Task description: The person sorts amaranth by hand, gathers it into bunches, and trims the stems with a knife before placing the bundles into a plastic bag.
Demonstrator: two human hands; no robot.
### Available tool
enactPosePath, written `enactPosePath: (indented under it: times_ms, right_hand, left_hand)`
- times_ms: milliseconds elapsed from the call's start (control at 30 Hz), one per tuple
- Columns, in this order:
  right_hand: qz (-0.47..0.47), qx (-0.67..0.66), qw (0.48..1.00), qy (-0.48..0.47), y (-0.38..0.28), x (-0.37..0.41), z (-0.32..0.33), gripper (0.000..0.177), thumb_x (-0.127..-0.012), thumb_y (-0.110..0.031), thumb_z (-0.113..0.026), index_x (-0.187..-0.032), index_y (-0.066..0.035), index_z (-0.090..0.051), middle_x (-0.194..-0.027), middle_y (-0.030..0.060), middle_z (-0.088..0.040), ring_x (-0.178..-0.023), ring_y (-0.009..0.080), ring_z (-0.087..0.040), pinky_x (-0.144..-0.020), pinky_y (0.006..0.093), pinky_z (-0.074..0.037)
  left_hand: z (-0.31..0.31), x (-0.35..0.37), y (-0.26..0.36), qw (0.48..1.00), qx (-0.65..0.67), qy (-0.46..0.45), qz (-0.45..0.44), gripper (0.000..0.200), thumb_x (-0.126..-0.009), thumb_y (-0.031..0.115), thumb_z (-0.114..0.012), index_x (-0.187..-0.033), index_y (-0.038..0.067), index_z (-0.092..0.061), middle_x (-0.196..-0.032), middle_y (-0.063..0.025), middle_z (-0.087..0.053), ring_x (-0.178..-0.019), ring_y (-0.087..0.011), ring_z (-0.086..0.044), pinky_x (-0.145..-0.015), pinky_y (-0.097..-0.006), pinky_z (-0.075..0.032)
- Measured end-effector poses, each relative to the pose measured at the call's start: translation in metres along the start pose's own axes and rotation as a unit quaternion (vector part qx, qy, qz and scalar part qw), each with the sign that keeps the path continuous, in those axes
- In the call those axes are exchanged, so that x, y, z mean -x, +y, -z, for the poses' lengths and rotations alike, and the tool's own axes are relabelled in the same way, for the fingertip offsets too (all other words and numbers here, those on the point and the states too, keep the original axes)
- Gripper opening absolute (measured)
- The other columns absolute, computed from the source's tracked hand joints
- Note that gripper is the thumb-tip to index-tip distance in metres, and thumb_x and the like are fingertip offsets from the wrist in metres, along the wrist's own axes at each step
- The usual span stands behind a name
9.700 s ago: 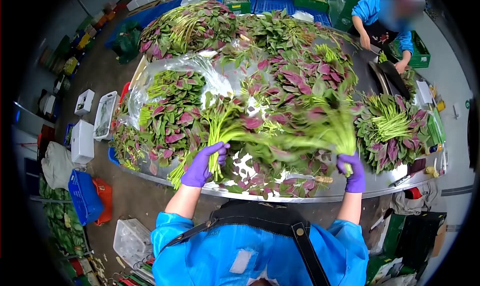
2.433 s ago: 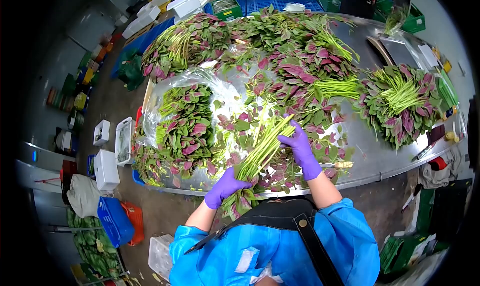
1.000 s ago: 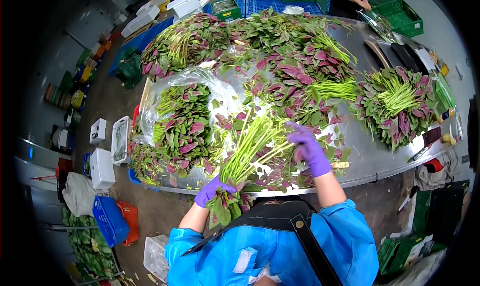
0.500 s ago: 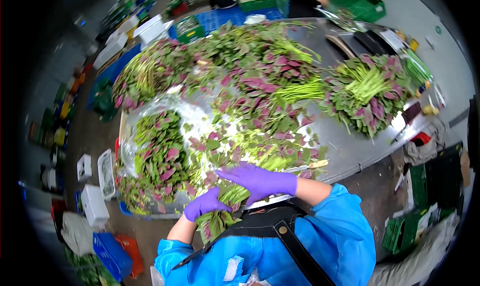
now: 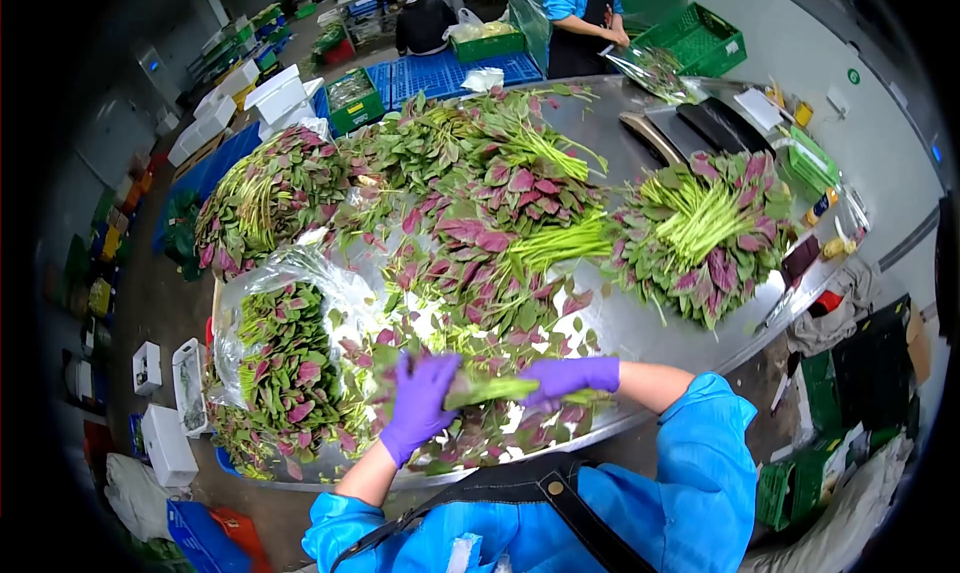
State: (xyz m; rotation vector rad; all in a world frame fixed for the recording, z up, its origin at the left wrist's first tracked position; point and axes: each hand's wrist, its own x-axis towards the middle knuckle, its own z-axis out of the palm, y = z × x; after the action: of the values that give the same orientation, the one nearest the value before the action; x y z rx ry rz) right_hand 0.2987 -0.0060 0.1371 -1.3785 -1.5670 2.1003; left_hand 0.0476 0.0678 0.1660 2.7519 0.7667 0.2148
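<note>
A bunch of red-and-green amaranth (image 5: 492, 389) lies crosswise in front of me, just over the near part of the metal table, blurred by motion. My left hand (image 5: 420, 405), in a purple glove, is closed around its leafy side. The stem ends point right, where my right hand (image 5: 575, 378), gloved too, grips them with its fingers partly hidden. Beneath and around the hands lie loose leaves and cut stems (image 5: 520, 438). To the left, a packed mass of amaranth (image 5: 285, 358) sits in clear plastic film (image 5: 350, 298).
Tied-looking amaranth piles (image 5: 265, 188) stand at the table's far left, with more bunches (image 5: 540, 203) mid-table and a big pile (image 5: 705, 223) at right. Across the table (image 5: 650, 338) a co-worker (image 5: 580, 18) handles a clear bag. White foam boxes (image 5: 168, 443) stand on the floor at left.
Both hands moved forward from near my apron to over the table, carrying the bunch. It turned crosswise, stems to the right, and my right hand shifted to the stem ends. The view tilted upward.
</note>
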Motion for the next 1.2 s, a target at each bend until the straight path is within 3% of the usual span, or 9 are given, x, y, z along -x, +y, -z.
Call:
enactPosePath:
  times_ms: [67,167,367,533,633,900,967,1167,1200]
  right_hand:
    - [0.016,-0.024,0.993,0.112,-0.017,0.010,0.063,0.027,-0.083,-0.027,-0.061,-0.100,-0.008,-0.054,-0.057,0.0006,-0.055,-0.048,0.0080,-0.051,-0.044,0.0216,-0.042]
    - [0.078,0.050,0.959,0.266,-0.073,0.041,0.167,0.033,-0.078,-0.029,-0.067,-0.103,-0.009,-0.057,-0.063,-0.0019,-0.056,-0.050,0.0051,-0.051,-0.047,0.0204,-0.041]
    - [0.219,0.074,0.872,0.431,-0.102,0.021,0.338,0.035,-0.077,-0.020,-0.067,-0.106,-0.004,-0.057,-0.068,0.0004,-0.057,-0.051,0.0044,-0.047,-0.047,0.0203,-0.039]
    - [0.065,0.412,0.730,0.542,0.015,-0.058,0.459,0.044,-0.069,-0.031,-0.068,-0.103,-0.004,-0.057,-0.094,0.0214,-0.060,-0.088,0.0378,-0.056,-0.077,0.0439,-0.044]
    - [-0.079,0.452,0.731,0.505,0.106,-0.108,0.489,0.035,-0.072,-0.028,-0.063,-0.099,-0.008,-0.055,-0.090,0.0223,-0.060,-0.086,0.0374,-0.057,-0.074,0.0450,-0.045]
    - [-0.112,0.364,0.751,0.539,0.055,-0.065,0.457,0.058,-0.068,-0.023,-0.065,-0.121,-0.006,-0.046,-0.116,0.0180,-0.054,-0.104,0.0329,-0.053,-0.088,0.0390,-0.043]
    - [-0.031,0.477,0.679,0.557,0.065,-0.066,0.472,0.062,-0.063,-0.020,-0.071,-0.119,-0.006,-0.048,-0.107,0.0173,-0.057,-0.101,0.0307,-0.055,-0.084,0.0376,-0.045]
    - [0.147,0.317,0.837,0.421,-0.063,-0.084,0.314,0.050,-0.069,-0.014,-0.068,-0.116,-0.007,-0.052,-0.108,0.0142,-0.058,-0.095,0.0273,-0.057,-0.081,0.0328,-0.046]
    - [0.178,0.408,0.805,0.392,-0.082,-0.097,0.283,0.050,-0.068,-0.014,-0.069,-0.115,-0.007,-0.052,-0.107,0.0135,-0.058,-0.094,0.0259,-0.058,-0.082,0.0323,-0.045]
  left_hand:
    - [0.017,-0.011,0.002,0.979,0.006,0.199,0.048,0.076,-0.065,0.024,-0.071,-0.130,0.009,-0.035,-0.131,-0.0156,-0.037,-0.123,-0.0308,-0.035,-0.105,-0.0513,-0.010]
    - [0.021,-0.007,0.002,0.946,-0.013,0.300,0.120,0.076,-0.068,0.024,-0.072,-0.131,0.007,-0.033,-0.134,-0.0180,-0.032,-0.127,-0.0336,-0.029,-0.104,-0.0509,-0.012]
    - [-0.034,0.002,0.002,0.936,0.070,0.229,0.259,0.071,-0.067,0.019,-0.070,-0.128,0.007,-0.037,-0.132,-0.0203,-0.034,-0.125,-0.0364,-0.030,-0.103,-0.0487,-0.018]
    - [-0.069,-0.011,-0.001,0.936,0.087,0.167,0.296,0.067,-0.066,0.022,-0.070,-0.124,0.007,-0.041,-0.128,-0.0196,-0.038,-0.120,-0.0363,-0.034,-0.101,-0.0483,-0.021]
    - [-0.081,-0.023,-0.005,0.941,0.109,0.133,0.292,0.065,-0.066,0.023,-0.070,-0.123,0.008,-0.042,-0.128,-0.0186,-0.038,-0.120,-0.0359,-0.034,-0.100,-0.0485,-0.023]
    - [-0.083,-0.019,-0.018,0.945,0.159,0.129,0.256,0.054,-0.073,0.029,-0.065,-0.119,0.007,-0.048,-0.125,-0.0182,-0.042,-0.118,-0.0348,-0.038,-0.098,-0.0444,-0.029]
    - [-0.088,-0.007,-0.019,0.944,0.171,0.146,0.243,0.055,-0.074,0.029,-0.063,-0.122,0.009,-0.046,-0.128,-0.0170,-0.039,-0.120,-0.0345,-0.035,-0.098,-0.0444,-0.029]
    - [-0.107,0.030,-0.017,0.934,0.210,0.196,0.213,0.049,-0.076,0.024,-0.064,-0.120,0.011,-0.045,-0.132,-0.0141,-0.037,-0.120,-0.0328,-0.036,-0.098,-0.0437,-0.030]
    - [-0.106,0.038,-0.018,0.931,0.221,0.206,0.206,0.049,-0.076,0.023,-0.064,-0.120,0.011,-0.045,-0.131,-0.0141,-0.037,-0.120,-0.0324,-0.036,-0.097,-0.0434,-0.031]
